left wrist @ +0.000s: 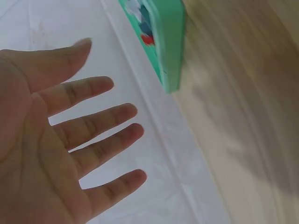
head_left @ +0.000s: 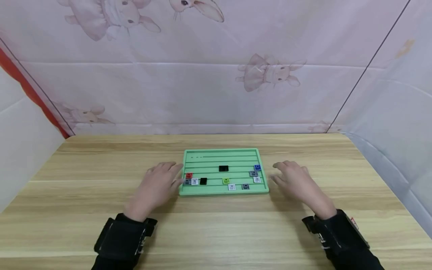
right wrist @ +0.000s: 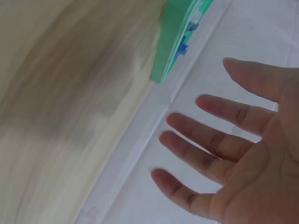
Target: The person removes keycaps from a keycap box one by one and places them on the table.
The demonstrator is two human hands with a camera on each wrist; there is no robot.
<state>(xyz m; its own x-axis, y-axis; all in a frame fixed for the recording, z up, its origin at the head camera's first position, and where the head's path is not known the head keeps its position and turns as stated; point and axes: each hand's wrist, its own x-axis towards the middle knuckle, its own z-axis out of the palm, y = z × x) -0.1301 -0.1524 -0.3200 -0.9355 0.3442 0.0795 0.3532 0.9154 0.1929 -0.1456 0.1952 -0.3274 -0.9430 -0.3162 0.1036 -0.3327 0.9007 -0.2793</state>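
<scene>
A green ridged tray [head_left: 219, 153] lies on the wooden table, with several small square tiles in its rows. Among them are a red tile [head_left: 189, 175], a lime tile [head_left: 226, 180], a blue tile [head_left: 257, 167] and a black piece [head_left: 223, 168]. Just off the tray's left side is my left hand [head_left: 156, 187], its fingers spread and the palm bare in the left wrist view. My right hand [head_left: 297, 183] hovers off the right side, fingers spread and slightly bent, holding nothing. Both hands cast shadows on the wood.
The wooden table [head_left: 216, 232] runs back to a hanging cloth [head_left: 189, 97] printed with rabbits. White sheets [head_left: 405, 112] close off the sides. Each wrist wears a black band [head_left: 121, 240].
</scene>
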